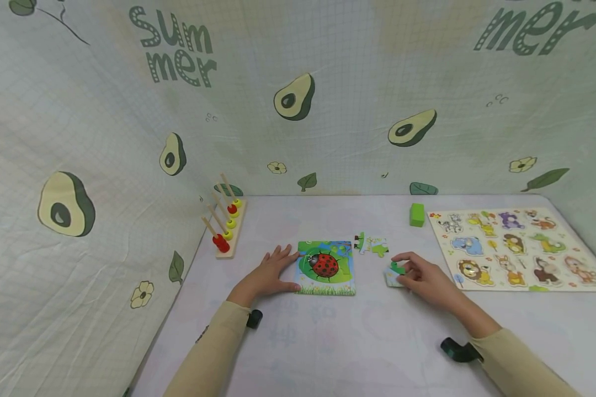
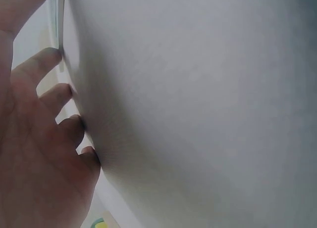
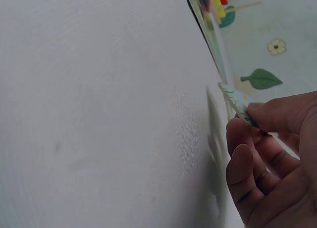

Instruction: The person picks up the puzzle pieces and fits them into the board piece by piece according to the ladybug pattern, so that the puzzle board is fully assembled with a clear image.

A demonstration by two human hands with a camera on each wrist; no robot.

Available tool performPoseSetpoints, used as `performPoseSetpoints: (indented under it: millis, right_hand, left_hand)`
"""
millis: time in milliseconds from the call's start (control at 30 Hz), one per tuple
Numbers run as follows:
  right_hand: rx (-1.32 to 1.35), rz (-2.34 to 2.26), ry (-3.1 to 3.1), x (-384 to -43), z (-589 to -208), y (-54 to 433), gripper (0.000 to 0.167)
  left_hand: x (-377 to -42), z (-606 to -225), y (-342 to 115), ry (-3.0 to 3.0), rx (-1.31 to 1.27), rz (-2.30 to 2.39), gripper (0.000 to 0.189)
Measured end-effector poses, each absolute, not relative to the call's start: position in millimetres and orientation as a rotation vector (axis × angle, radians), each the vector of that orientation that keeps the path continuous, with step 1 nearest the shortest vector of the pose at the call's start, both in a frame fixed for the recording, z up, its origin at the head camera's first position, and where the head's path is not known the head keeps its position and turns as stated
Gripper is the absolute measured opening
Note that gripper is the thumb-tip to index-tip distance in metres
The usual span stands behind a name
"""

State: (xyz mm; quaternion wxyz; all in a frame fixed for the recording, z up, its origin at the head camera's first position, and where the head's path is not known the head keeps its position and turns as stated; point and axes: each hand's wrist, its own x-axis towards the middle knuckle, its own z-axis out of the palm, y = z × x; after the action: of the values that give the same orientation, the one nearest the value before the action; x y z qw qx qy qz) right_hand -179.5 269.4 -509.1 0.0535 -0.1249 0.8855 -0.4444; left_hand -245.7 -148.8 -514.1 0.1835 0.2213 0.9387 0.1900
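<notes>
A square ladybug puzzle [image 1: 325,267] lies flat in the middle of the table in the head view. My left hand [image 1: 270,274] rests along its left edge, fingers spread, fingertip and thumb touching the edge. To the puzzle's right, my right hand [image 1: 424,278] pinches a puzzle piece [image 3: 235,103] between thumb and fingers; the right wrist view shows it tilted above the white surface. Beyond that hand lie a green and brown puzzle piece [image 1: 360,243] and a light one with a green shape [image 1: 379,247], side by side at the puzzle's upper right corner.
An animal peg board [image 1: 449,242] lies at the right. Behind its left corner stands a green block [image 1: 417,215]. At the left stands a wooden bead stacker [image 1: 234,238] with red and yellow beads. A printed cloth [image 1: 347,154] hangs at the table's back.
</notes>
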Motion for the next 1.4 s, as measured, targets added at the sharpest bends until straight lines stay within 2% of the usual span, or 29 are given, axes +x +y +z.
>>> performPoseSetpoints:
  millis: [1400]
  right_hand:
    - [-0.633, -1.453, 2.622, -207, -513, 184, 0.037]
  left_hand:
    - [-244, -510, -148, 2.638, 0.621, 0.584, 0.101]
